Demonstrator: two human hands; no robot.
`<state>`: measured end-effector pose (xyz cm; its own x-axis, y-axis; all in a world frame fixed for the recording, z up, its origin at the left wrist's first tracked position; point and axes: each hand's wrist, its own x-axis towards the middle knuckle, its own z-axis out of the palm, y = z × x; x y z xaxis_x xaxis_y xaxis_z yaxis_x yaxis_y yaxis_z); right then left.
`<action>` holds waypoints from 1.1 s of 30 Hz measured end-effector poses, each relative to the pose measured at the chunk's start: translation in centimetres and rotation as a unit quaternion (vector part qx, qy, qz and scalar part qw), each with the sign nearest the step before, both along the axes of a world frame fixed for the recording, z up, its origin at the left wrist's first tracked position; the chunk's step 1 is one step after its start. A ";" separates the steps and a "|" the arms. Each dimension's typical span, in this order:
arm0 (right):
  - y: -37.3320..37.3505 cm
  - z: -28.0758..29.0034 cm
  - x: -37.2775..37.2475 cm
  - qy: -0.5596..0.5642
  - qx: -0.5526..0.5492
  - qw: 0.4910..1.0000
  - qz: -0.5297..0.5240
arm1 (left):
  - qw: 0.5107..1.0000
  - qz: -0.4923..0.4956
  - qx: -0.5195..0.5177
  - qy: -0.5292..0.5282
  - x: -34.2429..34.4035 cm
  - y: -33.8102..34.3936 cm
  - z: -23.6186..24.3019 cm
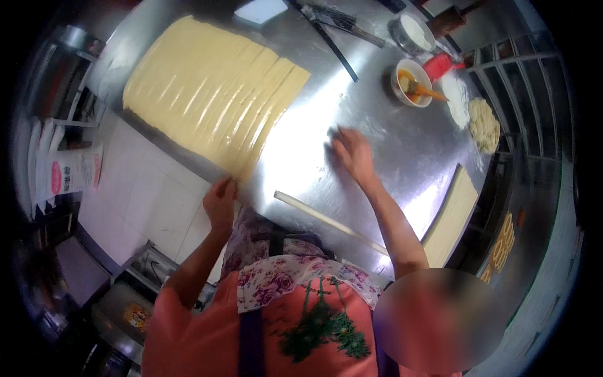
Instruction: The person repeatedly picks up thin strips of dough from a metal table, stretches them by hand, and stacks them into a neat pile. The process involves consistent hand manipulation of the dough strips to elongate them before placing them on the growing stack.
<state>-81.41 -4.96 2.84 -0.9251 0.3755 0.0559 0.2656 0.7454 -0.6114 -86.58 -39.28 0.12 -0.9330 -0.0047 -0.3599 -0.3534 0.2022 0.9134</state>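
Note:
A wide sheet of yellow dough (201, 81), scored into long parallel strips with a glossy surface, lies on the left of the metal table (377, 144). At its near right corner my left hand (220, 200) has its fingers pinched together on the end of the outermost dough strip. My right hand (355, 154) hovers over the bare metal right of the sheet, thumb and fingers apart and loosely bent, with nothing visible in them. Between my hands and my body, one long pale dough strip (330, 223) lies slanting along the table's near edge.
Dough strips (451, 217) lie side by side at the right edge. Farther back are a bowl of egg wash (405, 72) with a brush (427, 93), a metal bowl (411, 34), white flour (455, 97), a dough lump (484, 125), dark long tools (326, 41) and a white scraper-like piece (260, 10).

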 end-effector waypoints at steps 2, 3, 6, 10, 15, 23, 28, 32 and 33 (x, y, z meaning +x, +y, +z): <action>0.6 -1.4 -7.9 0.035 -0.043 0.998 0.009 | 0.986 0.080 0.099 -0.108 0.0 0.0 0.2; 0.8 -2.3 -11.3 0.032 -0.051 0.998 -0.019 | 0.981 0.079 0.126 -0.128 0.1 0.1 0.2; 1.2 -3.1 -18.5 -0.027 -0.005 1.000 -0.013 | 0.985 0.051 0.163 -0.040 1.1 1.0 -2.9; 0.7 -3.7 -21.3 -0.103 0.122 0.987 0.001 | 0.974 0.033 0.174 -0.138 0.5 1.9 -5.4; -0.7 -2.1 -19.8 -0.014 0.081 0.996 0.029 | 0.957 0.113 0.179 -0.200 -0.4 5.4 -3.7; -8.7 6.4 -6.7 0.044 -0.023 0.964 0.260 | 0.966 0.093 0.185 -0.152 0.4 4.3 -10.6; -9.3 14.6 3.2 0.016 -0.255 0.965 0.054 | 0.983 0.019 0.164 -0.078 0.7 2.0 -8.2; -7.3 17.6 11.4 0.080 -0.400 0.904 -0.128 | 0.913 0.070 0.332 -0.227 -1.2 0.6 -3.4; -6.7 18.1 13.3 0.083 -0.424 0.885 -0.172 | 0.922 0.049 0.314 -0.221 -1.6 1.0 -1.1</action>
